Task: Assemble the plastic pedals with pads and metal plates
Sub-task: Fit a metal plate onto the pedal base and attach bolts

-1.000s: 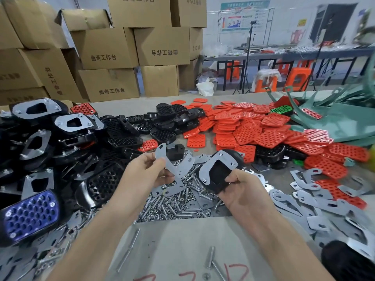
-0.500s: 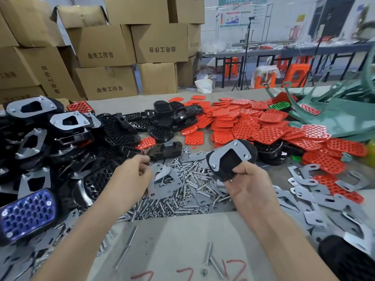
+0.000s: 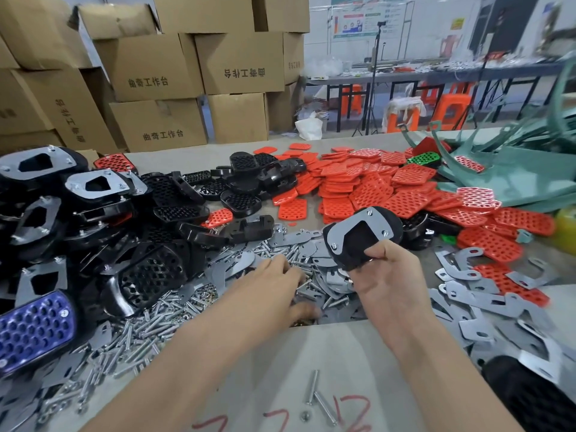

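Note:
My right hand [image 3: 386, 282] grips a black plastic pedal [image 3: 361, 236] by its lower edge, holding it tilted above the table. A grey metal plate with bolts sits on the pedal's upturned face. My left hand [image 3: 274, 285] lies palm down on the heap of silver bolts [image 3: 174, 313] and loose metal plates [image 3: 237, 266] at the table's middle; its fingertips are blurred among the bolts, so what they touch is unclear. Red perforated pads [image 3: 367, 194] lie piled behind the pedal.
Bare black pedals [image 3: 243, 182] and plated pedals [image 3: 93, 185] heap at the left, beside one with a blue pad [image 3: 34, 328]. More grey plates [image 3: 486, 300] spread at the right. Green frames [image 3: 505, 173] and cardboard boxes [image 3: 156, 67] stand behind. Two loose bolts [image 3: 318, 397] lie near me.
My left hand has let go of the metal plate it held up and dropped onto the bolt heap. My right hand has raised the pedal and shifted it a little right.

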Demonstrator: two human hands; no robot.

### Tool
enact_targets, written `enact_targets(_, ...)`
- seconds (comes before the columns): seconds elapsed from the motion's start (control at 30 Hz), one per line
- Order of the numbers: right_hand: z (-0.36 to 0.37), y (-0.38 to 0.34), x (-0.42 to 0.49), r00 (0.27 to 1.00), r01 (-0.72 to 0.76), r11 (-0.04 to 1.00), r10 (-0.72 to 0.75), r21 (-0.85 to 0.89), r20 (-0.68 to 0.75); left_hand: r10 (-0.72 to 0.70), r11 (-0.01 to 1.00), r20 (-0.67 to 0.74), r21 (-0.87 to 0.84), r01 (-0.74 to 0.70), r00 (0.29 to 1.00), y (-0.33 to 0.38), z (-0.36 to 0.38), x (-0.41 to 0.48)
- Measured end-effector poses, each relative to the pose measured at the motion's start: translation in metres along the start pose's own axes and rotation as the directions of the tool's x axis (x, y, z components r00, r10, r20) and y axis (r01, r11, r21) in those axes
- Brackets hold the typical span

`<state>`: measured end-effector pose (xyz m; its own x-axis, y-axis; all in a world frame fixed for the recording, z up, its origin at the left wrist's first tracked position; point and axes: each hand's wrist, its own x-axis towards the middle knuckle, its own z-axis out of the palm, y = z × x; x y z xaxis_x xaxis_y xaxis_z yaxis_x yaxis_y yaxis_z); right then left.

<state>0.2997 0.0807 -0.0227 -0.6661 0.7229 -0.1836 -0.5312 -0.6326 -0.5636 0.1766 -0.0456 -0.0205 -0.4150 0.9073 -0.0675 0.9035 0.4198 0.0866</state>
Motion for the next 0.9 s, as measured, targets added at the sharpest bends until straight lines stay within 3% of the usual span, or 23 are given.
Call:
enact_targets(0.13, -0.002, -0.002, 0.001, 1.0, 0.007, 0.999, -0.007, 0.031, 0.003, 0.207, 0.942, -0.131, 0.294, -0.161, 0.97, 0.004, -0.006, -0.005)
enact_targets(0.2, -0.002, -0.003, 0.001, 1.0, 0.007, 0.999, -0.008, 0.031, 0.018, 0.241, 0.927, -0.203, 0.337, -0.164, 0.949, 0.0, -0.013, -0.006)
enact_targets(0.27, -0.002, -0.004, 0.001, 1.0, 0.003, 1.0, -0.003, 0.018, 0.02, 0.17, 0.973, -0.329, 0.203, -0.106, 0.929, -0.014, -0.021, -0.002)
enact_targets(0.33, -0.001, -0.003, 0.001, 1.0, 0.008, 1.0, -0.008, 0.017, 0.019, 0.016, 0.997, -0.456, -0.059, -0.048, 0.89, -0.033, -0.026, -0.001)
enact_targets(0.4, 0.001, -0.002, 0.0, 1.0, 0.016, 1.0, -0.016, 0.01, 0.016, -0.182, 0.932, -0.504, -0.363, -0.016, 0.845, -0.045, -0.025, -0.003)
enact_targets(0.43, 0.002, -0.001, -0.001, 1.0, 0.017, 1.0, -0.017, 0.002, 0.015, -0.247, 0.88, -0.483, -0.474, -0.013, 0.84, -0.047, -0.024, -0.003)
enact_targets(0.5, 0.002, 0.001, -0.001, 1.0, 0.013, 1.0, -0.013, -0.017, 0.019, -0.272, 0.844, -0.433, -0.536, -0.003, 0.859, -0.047, -0.018, -0.005)
enact_targets(0.7, 0.001, 0.004, 0.001, 1.0, 0.006, 1.0, -0.006, -0.027, 0.0, -0.045, 0.894, -0.202, -0.446, -0.051, 0.978, -0.039, -0.008, -0.017)
enact_targets(0.9, -0.001, 0.007, 0.002, 1.0, 0.005, 0.999, -0.005, -0.038, -0.002, 0.066, 0.986, -0.021, -0.152, -0.069, 0.998, -0.038, -0.004, -0.015)
